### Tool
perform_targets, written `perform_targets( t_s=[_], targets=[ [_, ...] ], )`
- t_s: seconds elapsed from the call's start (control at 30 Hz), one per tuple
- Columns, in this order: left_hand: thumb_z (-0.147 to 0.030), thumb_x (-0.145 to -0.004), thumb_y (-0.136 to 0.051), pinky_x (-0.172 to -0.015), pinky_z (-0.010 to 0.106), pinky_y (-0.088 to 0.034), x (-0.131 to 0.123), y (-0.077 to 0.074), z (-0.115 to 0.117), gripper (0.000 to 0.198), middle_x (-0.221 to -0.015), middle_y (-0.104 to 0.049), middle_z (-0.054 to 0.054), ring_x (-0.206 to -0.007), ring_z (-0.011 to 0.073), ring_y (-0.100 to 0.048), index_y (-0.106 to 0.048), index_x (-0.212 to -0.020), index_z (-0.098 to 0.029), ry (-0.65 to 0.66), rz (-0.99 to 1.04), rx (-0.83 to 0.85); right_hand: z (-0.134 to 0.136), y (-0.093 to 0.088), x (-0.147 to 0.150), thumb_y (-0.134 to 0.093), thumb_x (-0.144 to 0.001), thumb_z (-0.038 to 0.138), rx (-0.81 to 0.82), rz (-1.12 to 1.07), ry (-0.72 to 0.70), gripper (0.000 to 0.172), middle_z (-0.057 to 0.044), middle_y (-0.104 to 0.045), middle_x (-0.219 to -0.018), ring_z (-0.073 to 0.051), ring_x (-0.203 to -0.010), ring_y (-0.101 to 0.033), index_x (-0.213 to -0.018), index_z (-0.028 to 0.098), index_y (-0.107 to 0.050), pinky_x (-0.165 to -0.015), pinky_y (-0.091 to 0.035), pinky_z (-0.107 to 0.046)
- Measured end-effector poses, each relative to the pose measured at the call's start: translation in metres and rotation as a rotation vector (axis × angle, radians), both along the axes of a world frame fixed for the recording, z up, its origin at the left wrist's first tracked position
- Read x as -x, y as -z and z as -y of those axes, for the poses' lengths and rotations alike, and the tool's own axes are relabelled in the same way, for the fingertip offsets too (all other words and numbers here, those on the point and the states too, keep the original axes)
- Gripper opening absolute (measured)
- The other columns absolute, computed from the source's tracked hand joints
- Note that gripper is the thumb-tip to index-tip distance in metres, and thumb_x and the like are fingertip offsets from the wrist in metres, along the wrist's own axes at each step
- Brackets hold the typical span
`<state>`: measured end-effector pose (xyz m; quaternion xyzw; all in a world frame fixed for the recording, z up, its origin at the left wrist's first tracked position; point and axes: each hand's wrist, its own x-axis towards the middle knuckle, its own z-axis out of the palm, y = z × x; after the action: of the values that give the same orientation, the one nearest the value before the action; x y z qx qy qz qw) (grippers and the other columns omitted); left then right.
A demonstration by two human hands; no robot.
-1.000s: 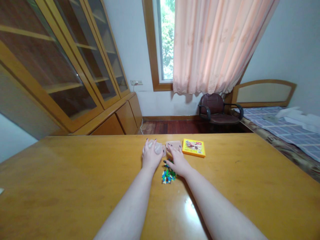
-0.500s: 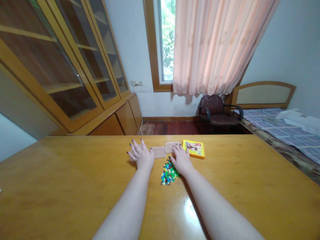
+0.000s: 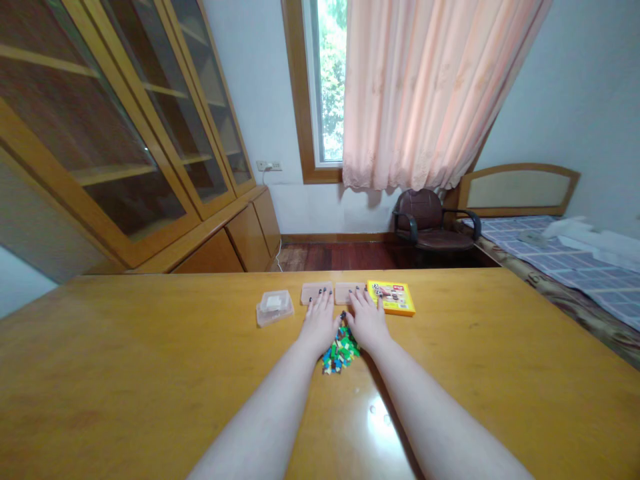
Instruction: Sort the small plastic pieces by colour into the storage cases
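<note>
My left hand (image 3: 319, 327) is open, its fingers stretched forward over the near edge of a clear plastic tray (image 3: 311, 291). Beside it my right hand (image 3: 369, 323) is also open, fingertips at a second clear tray (image 3: 343, 293) and close to a yellow box (image 3: 399, 297) with printed pictures. The two thumbs nearly meet. Between and below the hands lies a pile of small building bricks (image 3: 343, 352) in green, blue, yellow, white and brown; both hands partly cover its sides. Farther left sits a stack of clear plastic cases (image 3: 275, 307), with something white on or in it.
The wooden table (image 3: 150, 373) fills the foreground and reflects a bright spot of light. Past its far edge stand a brown armchair (image 3: 425, 217), a bed (image 3: 565, 240) on the right and a glass-fronted cabinet (image 3: 210, 220) on the left.
My left hand has moved right, from over the clear cases to the tray and the brick pile. A tray now lies farther back, lined up with the other. My right hand stays nearly in place.
</note>
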<state>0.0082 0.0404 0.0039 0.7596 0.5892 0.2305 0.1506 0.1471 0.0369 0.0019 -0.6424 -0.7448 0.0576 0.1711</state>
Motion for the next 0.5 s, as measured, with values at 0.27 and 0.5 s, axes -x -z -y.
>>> perform_targets(
  t_s=[0.27, 0.5],
  targets=[
    [-0.051, -0.081, -0.046, -0.105, 0.065, -0.019, 0.073, -0.049, -0.008, 0.064, -0.149, -0.029, 0.016, -0.137, 0.0420, -0.019, -0.042, -0.138, -0.022, -0.508, -0.374, 0.175, 0.000, -0.005, 0.001, -0.038, -0.090, 0.042, 0.091, 0.027, 0.018, 0.058, -0.009, -0.026, -0.151, -0.025, -0.140, -0.017, -0.143, 0.018, -0.032, -0.111, 0.000, -0.050],
    [-0.040, -0.083, -0.049, -0.109, 0.060, -0.017, 0.131, -0.039, -0.011, 0.046, -0.142, -0.043, 0.011, -0.136, 0.0301, -0.029, -0.051, -0.126, -0.021, -0.290, -0.445, 0.067, 0.000, -0.005, 0.001, -0.037, -0.090, 0.042, 0.103, 0.016, 0.022, 0.058, -0.010, -0.025, -0.152, -0.024, -0.140, -0.016, -0.143, 0.018, -0.031, -0.111, 0.001, -0.049]
  ],
)
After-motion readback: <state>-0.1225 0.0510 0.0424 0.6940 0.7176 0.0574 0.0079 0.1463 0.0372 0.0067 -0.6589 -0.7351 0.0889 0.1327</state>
